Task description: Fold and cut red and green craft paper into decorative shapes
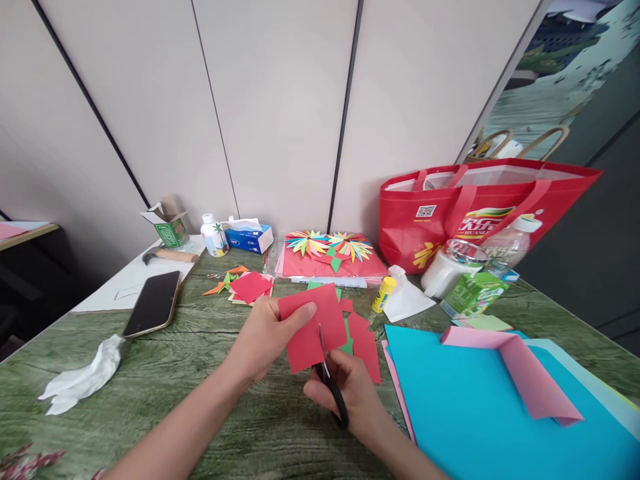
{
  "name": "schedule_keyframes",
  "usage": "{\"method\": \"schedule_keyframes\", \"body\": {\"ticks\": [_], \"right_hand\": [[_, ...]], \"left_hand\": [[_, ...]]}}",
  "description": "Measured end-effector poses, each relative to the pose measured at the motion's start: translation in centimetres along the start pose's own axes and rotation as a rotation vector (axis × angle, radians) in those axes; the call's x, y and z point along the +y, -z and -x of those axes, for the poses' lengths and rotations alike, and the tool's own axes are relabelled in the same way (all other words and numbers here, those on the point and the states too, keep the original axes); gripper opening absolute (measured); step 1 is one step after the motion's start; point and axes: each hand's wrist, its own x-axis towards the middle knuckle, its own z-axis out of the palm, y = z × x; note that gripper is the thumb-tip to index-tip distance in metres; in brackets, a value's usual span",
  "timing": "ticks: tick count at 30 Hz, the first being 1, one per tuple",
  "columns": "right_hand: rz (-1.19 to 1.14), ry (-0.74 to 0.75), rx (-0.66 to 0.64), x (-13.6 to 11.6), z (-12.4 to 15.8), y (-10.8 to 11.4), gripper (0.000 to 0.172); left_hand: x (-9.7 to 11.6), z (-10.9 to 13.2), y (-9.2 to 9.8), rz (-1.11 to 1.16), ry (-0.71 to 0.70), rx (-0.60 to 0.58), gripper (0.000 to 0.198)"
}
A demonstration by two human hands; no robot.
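Note:
A red paper square (303, 340) is pinched by its left side in my left hand (265, 330), thumb on top. My right hand (350, 390) grips black-handled scissors (327, 380), whose blades overlap the lower part of the square. Red paper pieces (366, 350) and green scraps lie on the table just behind and right of the square. Farther back left, a stack of red cut squares (251, 287) rests beside small orange and green folded pieces (227, 280). Two multicoloured paper fans (327, 245) lie on a plastic-wrapped paper pack (320, 267).
Blue paper sheets (450, 393) with a folded pink strip (530, 373) cover the right side. A yellow glue stick (384, 295), white jar (443, 273) and red bag (420, 233) stand behind. Left are a phone (153, 303), hammer (173, 255), crumpled tissue (85, 377) and tissue pack (250, 238).

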Motion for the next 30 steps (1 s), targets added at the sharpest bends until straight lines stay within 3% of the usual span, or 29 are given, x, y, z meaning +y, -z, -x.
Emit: {"method": "schedule_keyframes", "body": {"ticks": [30], "right_hand": [[0.044,-0.063,0.069,-0.36,0.12,-0.49,0.037]], "left_hand": [[-0.09,0.02,0.15,-0.027,-0.026,-0.01,0.027]]}}
